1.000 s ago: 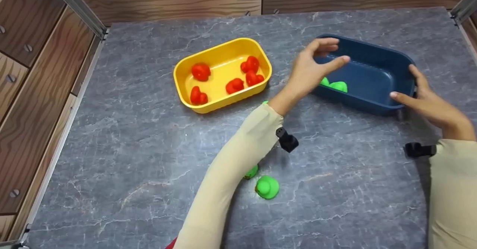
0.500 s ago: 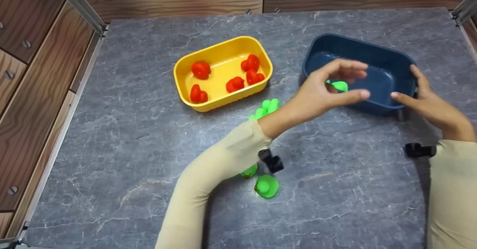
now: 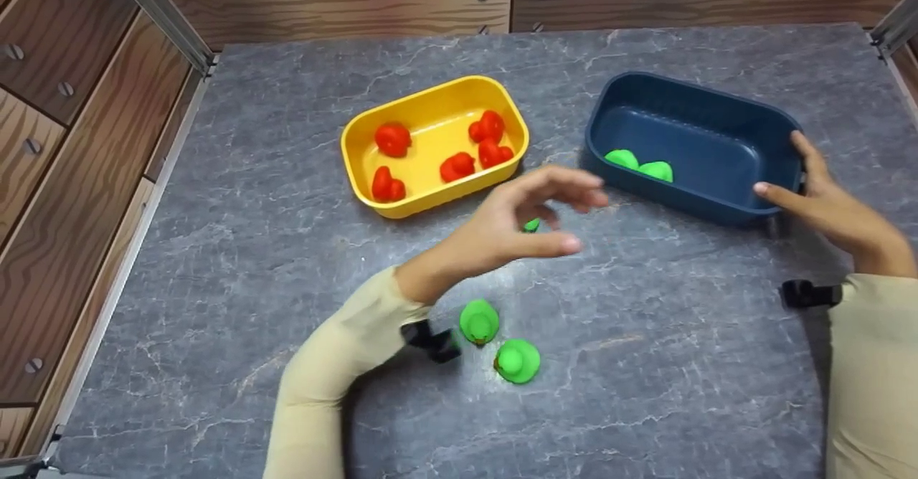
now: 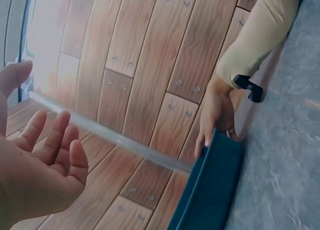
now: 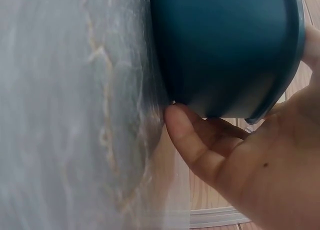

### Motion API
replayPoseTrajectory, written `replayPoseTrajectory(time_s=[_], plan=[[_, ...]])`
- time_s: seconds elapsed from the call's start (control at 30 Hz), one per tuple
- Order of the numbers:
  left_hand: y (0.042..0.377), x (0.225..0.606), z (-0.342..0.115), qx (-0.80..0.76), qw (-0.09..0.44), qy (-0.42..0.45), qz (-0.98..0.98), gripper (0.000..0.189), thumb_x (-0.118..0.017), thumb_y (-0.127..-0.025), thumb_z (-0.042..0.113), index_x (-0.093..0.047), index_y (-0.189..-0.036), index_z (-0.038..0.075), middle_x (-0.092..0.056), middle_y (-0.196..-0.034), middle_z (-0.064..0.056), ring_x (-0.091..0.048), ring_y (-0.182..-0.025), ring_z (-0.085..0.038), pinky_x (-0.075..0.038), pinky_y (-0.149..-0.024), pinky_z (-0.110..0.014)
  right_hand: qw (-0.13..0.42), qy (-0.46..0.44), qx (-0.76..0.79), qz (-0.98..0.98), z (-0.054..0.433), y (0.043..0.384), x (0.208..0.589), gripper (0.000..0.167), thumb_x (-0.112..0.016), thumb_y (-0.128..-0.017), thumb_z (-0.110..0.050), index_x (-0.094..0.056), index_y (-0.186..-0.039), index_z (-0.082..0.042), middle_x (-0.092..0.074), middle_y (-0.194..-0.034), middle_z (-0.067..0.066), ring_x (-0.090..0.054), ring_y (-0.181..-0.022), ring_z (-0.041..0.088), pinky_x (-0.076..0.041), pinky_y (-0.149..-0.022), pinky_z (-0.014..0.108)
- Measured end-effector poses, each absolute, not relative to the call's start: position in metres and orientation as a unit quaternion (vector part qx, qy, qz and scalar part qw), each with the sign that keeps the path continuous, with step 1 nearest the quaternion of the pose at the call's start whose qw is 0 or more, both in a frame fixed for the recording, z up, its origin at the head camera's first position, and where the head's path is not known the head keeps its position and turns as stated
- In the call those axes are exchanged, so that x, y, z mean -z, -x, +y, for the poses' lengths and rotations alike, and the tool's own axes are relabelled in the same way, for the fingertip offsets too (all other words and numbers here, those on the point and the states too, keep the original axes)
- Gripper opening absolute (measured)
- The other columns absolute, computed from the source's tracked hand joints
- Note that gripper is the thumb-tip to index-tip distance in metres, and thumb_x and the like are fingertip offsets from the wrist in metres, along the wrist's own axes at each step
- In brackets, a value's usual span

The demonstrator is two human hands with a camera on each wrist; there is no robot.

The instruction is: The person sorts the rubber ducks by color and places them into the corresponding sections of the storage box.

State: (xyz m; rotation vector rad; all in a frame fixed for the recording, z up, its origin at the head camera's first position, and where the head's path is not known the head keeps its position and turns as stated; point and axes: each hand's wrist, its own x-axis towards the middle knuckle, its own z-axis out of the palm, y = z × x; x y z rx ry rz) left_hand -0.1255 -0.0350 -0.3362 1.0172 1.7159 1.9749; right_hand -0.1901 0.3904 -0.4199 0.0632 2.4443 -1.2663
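We see a person's left hand (image 3: 502,228) hovering palm-inward over the middle of a grey, marbled tabletop (image 3: 215,285), its thumb set apart from its loosely bent fingers, with nothing in its grasp. The right hand (image 3: 846,210) grips the right end of a dark blue tub (image 3: 710,149), its thumb and fingers pinching the end wall at the rim.

The blue tub is deep, with rounded corners, and stands toward the far right corner of the tabletop. We find two bright green toys (image 3: 656,171) inside, beside each other at its near left corner. Two green toy ducks (image 3: 517,361) with brownish-orange bills sit on the tabletop, nearer its front edge. A green scrap (image 3: 531,225) shows beneath the left hand's fingers (mostly hidden, so we cannot tell its shape). Left of the blue tub, toward the far edge, a yellow tub (image 3: 430,142) holds five glossy red toys (image 3: 393,139).

From the left wrist we get the left hand's open palm, which the head view lacks. From the right wrist we see one fingertip low on the blue tub's outer wall, close to the tabletop; the green toys inside are out of sight there.
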Motion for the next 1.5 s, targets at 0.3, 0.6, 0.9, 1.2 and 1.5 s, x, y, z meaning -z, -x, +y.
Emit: replayPoseTrajectory(time_s=[0.3, 0.6, 0.9, 1.2, 1.5], plan=[[0.105, 0.357, -0.081, -0.676, 0.206, -0.351, 0.615, 0.091, -0.075, -0.076, 0.056, -0.044, -0.131, -0.009, -0.056, -0.128, -0.026, -0.052, -0.116, -0.028, -0.042, -0.086, -0.031, 0.193, -0.022, 0.437, 0.878, 0.392, 0.188, 0.419, 0.097, -0.049, -0.099, -0.041, 0.035, -0.146, -0.026, 0.044, -0.148, 0.014, 0.037, -0.135, 0.040, 0.012, -0.109, 0.067], [0.100, 0.388, -0.109, -0.631, 0.248, -0.335, 0.654, 0.080, -0.079, -0.078, 0.043, -0.046, -0.135, -0.002, -0.056, -0.131, -0.019, -0.051, -0.118, -0.018, -0.042, -0.089, -0.029, 0.193, -0.026, 0.447, 0.873, 0.390, 0.190, 0.421, 0.098, -0.050, -0.098, -0.040, 0.035, -0.146, -0.025, 0.043, -0.149, 0.015, 0.035, -0.136, 0.040, 0.013, -0.110, 0.064], [0.097, 0.415, -0.124, -0.580, 0.312, -0.294, 0.692, 0.071, -0.080, -0.078, 0.020, -0.045, -0.138, 0.005, -0.054, -0.137, -0.011, -0.046, -0.125, -0.036, -0.040, -0.097, -0.048, 0.190, -0.028, 0.446, 0.874, 0.390, 0.191, 0.422, 0.099, -0.051, -0.098, -0.040, 0.035, -0.145, -0.025, 0.044, -0.148, 0.015, 0.038, -0.135, 0.037, 0.015, -0.110, 0.062], [0.092, 0.432, -0.129, -0.517, 0.329, -0.269, 0.743, 0.068, -0.080, -0.078, 0.012, -0.047, -0.137, 0.007, -0.052, -0.138, -0.010, -0.048, -0.124, -0.025, -0.040, -0.099, -0.038, 0.192, -0.023, 0.452, 0.871, 0.391, 0.189, 0.421, 0.097, -0.049, -0.099, -0.038, 0.035, -0.145, -0.027, 0.045, -0.147, 0.013, 0.039, -0.134, 0.035, 0.016, -0.110, 0.062], [0.092, 0.439, -0.127, -0.442, 0.290, -0.298, 0.795, 0.068, -0.083, -0.074, 0.017, -0.051, -0.133, 0.008, -0.055, -0.131, -0.007, -0.049, -0.119, -0.021, -0.037, -0.105, -0.035, 0.197, -0.026, 0.455, 0.868, 0.390, 0.189, 0.420, 0.096, -0.049, -0.099, -0.038, 0.035, -0.145, -0.030, 0.044, -0.148, 0.013, 0.036, -0.136, 0.034, 0.014, -0.112, 0.059]])
